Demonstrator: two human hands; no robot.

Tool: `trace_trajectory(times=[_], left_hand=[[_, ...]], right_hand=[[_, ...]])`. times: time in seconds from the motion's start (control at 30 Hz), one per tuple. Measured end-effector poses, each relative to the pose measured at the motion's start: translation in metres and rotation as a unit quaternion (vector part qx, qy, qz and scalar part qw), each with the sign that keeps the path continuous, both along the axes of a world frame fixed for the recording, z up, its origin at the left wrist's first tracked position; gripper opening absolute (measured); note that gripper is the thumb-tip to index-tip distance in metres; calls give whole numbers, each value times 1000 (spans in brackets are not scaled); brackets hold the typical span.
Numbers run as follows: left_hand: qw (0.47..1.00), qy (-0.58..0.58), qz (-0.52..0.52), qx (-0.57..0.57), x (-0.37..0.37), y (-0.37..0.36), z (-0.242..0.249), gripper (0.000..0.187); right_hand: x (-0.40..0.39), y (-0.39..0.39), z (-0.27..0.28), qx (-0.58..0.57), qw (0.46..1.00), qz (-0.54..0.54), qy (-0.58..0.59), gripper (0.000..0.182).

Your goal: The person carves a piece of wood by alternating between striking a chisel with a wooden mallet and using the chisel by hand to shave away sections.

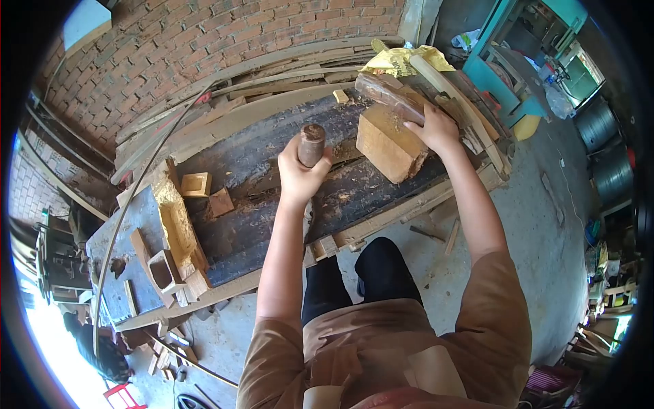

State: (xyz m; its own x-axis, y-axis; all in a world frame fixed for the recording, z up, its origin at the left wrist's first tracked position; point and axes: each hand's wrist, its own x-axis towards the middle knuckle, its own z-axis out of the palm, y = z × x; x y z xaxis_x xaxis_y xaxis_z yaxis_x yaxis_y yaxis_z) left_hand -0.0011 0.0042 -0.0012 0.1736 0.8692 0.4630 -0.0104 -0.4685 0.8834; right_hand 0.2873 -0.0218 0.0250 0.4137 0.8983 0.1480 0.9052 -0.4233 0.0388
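Observation:
My left hand is wrapped round a brown cylindrical wooden handle that stands upright above the dark workbench; its lower end is hidden by the hand. At the right, my right hand grips the near end of a long, worn piece of wood, which slants away to the upper left. Below this piece, a thick block of light wood rests on the bench, close to my right hand. Wood chips lie scattered on the dark surface between the two hands.
Small square wooden pieces and a hollowed yellowish timber lie at the bench's left. Long planks run along the brick wall. A yellow sack and more boards are at the back right. A person is at the lower left.

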Motion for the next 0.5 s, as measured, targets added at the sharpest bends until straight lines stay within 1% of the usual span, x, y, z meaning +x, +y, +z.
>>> trace_trajectory(times=[0.03, 0.07, 0.13, 0.17, 0.2, 0.23, 0.27, 0.33, 0.37, 0.4, 0.43, 0.47, 0.5], left_hand=[[1000, 0, -1, -6, 3, -2, 2, 18], [1000, 0, 0, -6, 5, -2, 2, 18], [999, 46, 2, -12, 8, -1, 3, 17], [999, 32, 1, -1, 12, -1, 3, 17], [999, 32, 0, 0, 13, -2, 3, 17], [999, 30, -13, -16, 13, -3, 4, 17], [999, 26, -25, -31, 14, -3, 5, 18], [999, 29, -10, -12, 16, -5, 8, 19], [999, 44, -11, -2, 16, -5, 9, 20], [998, 60, -14, 8, 17, -6, 8, 20], [998, 61, -15, 5, 17, -6, 7, 20], [998, 68, -14, -1, 18, -6, 7, 21], [997, 75, -12, -7, 18, -6, 7, 21]], right_hand=[[4, 3, 1, -40, 996, 6, 75, 64], [5, 3, -1, -40, 996, 7, 75, 64], [-4, -6, 1, -16, 1000, 27, 2, 52], [-6, -11, 0, -15, 1000, 26, 2, 52], [-7, -18, -1, 14, 999, 47, -21, 51], [-8, -25, -2, 43, 996, 69, -44, 50], [-9, -32, -3, 45, 995, 71, -46, 50], [-9, -48, -5, 179, 974, 136, -11, 53], [-11, -55, -4, 251, 954, 166, 12, 53], [-15, -63, 2, 249, 954, 167, 13, 53], [-19, -72, 11, 265, 902, 209, 269, 51], [-24, -80, 19, 264, 786, 236, 507, 49], [-28, -89, 26, 253, 766, 233, 543, 48]])
